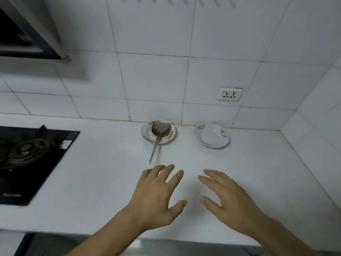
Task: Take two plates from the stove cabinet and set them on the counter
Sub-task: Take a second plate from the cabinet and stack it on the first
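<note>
Both hands hover empty over the white counter [103,182], the left hand [155,198] and right hand [230,204] spread flat, fingers loose, gripping nothing. Two plates sit by the tiled wall: a flower-rimmed plate [147,134] carrying a metal spatula [159,133], and a plainer plate [211,135] well apart to its right. Whether these came from the cabinet cannot be told; the gas stove [27,154] lies left, the cabinet itself out of view.

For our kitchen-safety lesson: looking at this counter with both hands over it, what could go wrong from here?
1. The spatula handle juts off the red-patterned plate toward the open left hand; a knock could flip it.
2. The empty floral plate looks tilted near the wall and may rock.
3. New plates could bump both in the right hand's path.
</note>
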Motion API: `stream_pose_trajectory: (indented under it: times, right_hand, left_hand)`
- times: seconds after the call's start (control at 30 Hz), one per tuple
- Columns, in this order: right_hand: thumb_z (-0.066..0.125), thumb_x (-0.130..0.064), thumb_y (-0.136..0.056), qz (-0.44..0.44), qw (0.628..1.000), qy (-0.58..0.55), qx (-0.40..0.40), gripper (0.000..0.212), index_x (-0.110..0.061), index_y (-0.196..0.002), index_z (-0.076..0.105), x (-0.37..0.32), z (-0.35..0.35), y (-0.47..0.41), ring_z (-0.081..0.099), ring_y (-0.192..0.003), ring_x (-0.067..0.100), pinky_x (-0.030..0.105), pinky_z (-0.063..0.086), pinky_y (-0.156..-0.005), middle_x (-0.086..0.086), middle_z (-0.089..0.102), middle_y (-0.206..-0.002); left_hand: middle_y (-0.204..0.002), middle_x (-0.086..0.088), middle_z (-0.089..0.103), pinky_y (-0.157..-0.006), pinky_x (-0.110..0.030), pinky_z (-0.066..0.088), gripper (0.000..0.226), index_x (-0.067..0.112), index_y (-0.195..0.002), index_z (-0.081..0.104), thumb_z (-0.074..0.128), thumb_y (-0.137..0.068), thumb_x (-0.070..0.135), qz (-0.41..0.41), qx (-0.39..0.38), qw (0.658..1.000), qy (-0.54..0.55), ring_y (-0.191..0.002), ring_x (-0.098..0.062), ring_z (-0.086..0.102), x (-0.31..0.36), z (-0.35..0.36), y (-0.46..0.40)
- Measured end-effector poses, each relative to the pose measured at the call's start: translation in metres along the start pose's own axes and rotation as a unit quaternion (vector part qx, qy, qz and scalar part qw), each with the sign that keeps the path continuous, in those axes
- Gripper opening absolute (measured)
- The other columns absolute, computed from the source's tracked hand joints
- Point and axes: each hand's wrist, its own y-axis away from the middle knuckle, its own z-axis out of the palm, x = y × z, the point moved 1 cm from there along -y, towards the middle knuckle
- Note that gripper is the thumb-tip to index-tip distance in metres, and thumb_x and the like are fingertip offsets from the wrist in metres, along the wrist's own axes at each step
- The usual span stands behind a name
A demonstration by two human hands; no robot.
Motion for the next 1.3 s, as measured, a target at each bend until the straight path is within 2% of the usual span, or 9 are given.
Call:
stream_pose_trajectory:
  times: [0.13, 0.4, 0.57, 0.7, 0.77, 0.9, 1.07, 1.17, 1.3]
  right_hand:
    - [0.039, -0.057, -0.086, -0.040, 0.999, 0.001, -0.015, 0.056, -0.036, -0.139, 0.039, -0.023, 0.013, 0.018, 0.020, -0.134, -0.006, 0.011, 0.011, -0.104, -0.016, 0.034, -0.149]
    - [0.036, -0.061, -0.085, -0.149, 0.988, -0.014, -0.047, 0.059, -0.038, -0.139, 0.037, -0.065, 0.020, 0.049, 0.021, -0.139, 0.002, 0.020, 0.019, -0.108, -0.014, 0.032, -0.151]
    - [0.035, -0.062, -0.085, -0.207, 0.974, -0.039, -0.080, 0.060, -0.042, -0.141, 0.031, -0.092, 0.024, 0.081, 0.020, -0.137, -0.003, 0.013, 0.014, -0.105, -0.020, 0.025, -0.151]
    - [0.042, -0.059, -0.086, -0.250, 0.961, -0.048, -0.108, 0.058, -0.040, -0.140, 0.032, -0.122, 0.027, 0.102, 0.021, -0.133, -0.008, 0.005, 0.011, -0.101, -0.023, 0.025, -0.146]
    - [0.046, -0.056, -0.085, -0.275, 0.953, -0.053, -0.114, 0.059, -0.035, -0.139, 0.037, -0.143, 0.030, 0.109, 0.032, -0.135, 0.001, 0.010, 0.020, -0.102, -0.016, 0.032, -0.146]
    - [0.041, -0.060, -0.085, -0.329, 0.931, -0.064, -0.143, 0.061, -0.038, -0.141, 0.030, -0.194, 0.043, 0.123, 0.025, -0.138, 0.002, 0.019, 0.024, -0.111, -0.016, 0.025, -0.150]
    - [0.055, -0.049, -0.083, -0.401, 0.908, -0.064, -0.100, 0.053, -0.023, -0.129, 0.055, -0.280, 0.060, 0.145, 0.050, -0.125, 0.014, 0.040, 0.041, -0.103, -0.001, 0.055, -0.136]
    - [0.056, -0.046, -0.085, -0.436, 0.890, -0.074, -0.110, 0.052, -0.021, -0.130, 0.055, -0.338, 0.083, 0.164, 0.044, -0.130, 0.013, 0.044, 0.034, -0.109, -0.001, 0.054, -0.137]
    - [0.051, -0.051, -0.086, -0.465, 0.873, -0.084, -0.126, 0.052, -0.024, -0.131, 0.053, -0.411, 0.115, 0.196, 0.038, -0.133, 0.009, 0.035, 0.027, -0.111, -0.005, 0.050, -0.140]
  left_hand:
    - [-0.133, -0.010, 0.059, -0.089, -0.048, 0.048, 0.067, 0.022, -0.131, 0.051, 0.049, -0.078, 0.062, -0.040, -0.005, 0.999, -0.003, -0.117, -0.034, 0.055, 0.004, -0.004, 0.051]
    - [-0.132, -0.011, 0.060, -0.087, -0.048, 0.049, 0.068, 0.021, -0.131, 0.053, 0.050, -0.077, 0.062, -0.153, 0.016, 0.987, -0.033, -0.115, -0.035, 0.056, 0.030, -0.029, 0.142]
    - [-0.132, -0.009, 0.059, -0.084, -0.047, 0.051, 0.068, 0.023, -0.131, 0.051, 0.048, -0.079, 0.065, -0.219, 0.030, 0.975, -0.021, -0.115, -0.031, 0.056, 0.059, -0.036, 0.201]
    - [-0.135, -0.003, 0.056, -0.088, -0.043, 0.048, 0.068, 0.028, -0.136, 0.046, 0.043, -0.081, 0.068, -0.273, 0.050, 0.961, -0.007, -0.118, -0.025, 0.053, 0.075, -0.040, 0.251]
    - [-0.135, -0.001, 0.056, -0.088, -0.040, 0.047, 0.067, 0.030, -0.136, 0.045, 0.043, -0.081, 0.068, -0.300, 0.067, 0.951, -0.001, -0.119, -0.023, 0.053, 0.079, -0.044, 0.277]
    - [-0.139, 0.002, 0.052, -0.091, -0.036, 0.043, 0.069, 0.031, -0.138, 0.043, 0.040, -0.082, 0.070, -0.351, 0.087, 0.932, -0.001, -0.123, -0.020, 0.048, 0.082, -0.054, 0.334]
    - [-0.132, 0.000, 0.059, -0.086, -0.038, 0.050, 0.066, 0.028, -0.133, 0.052, 0.050, -0.079, 0.066, -0.411, 0.124, 0.903, 0.001, -0.115, -0.022, 0.056, 0.078, -0.076, 0.425]
    - [-0.131, 0.000, 0.060, -0.086, -0.036, 0.048, 0.066, 0.029, -0.133, 0.052, 0.051, -0.078, 0.066, -0.458, 0.134, 0.879, 0.000, -0.114, -0.021, 0.057, 0.076, -0.089, 0.496]
    - [-0.129, 0.001, 0.061, -0.086, -0.036, 0.048, 0.065, 0.027, -0.132, 0.053, 0.054, -0.077, 0.063, -0.508, 0.139, 0.850, -0.004, -0.113, -0.020, 0.058, 0.077, -0.102, 0.592]
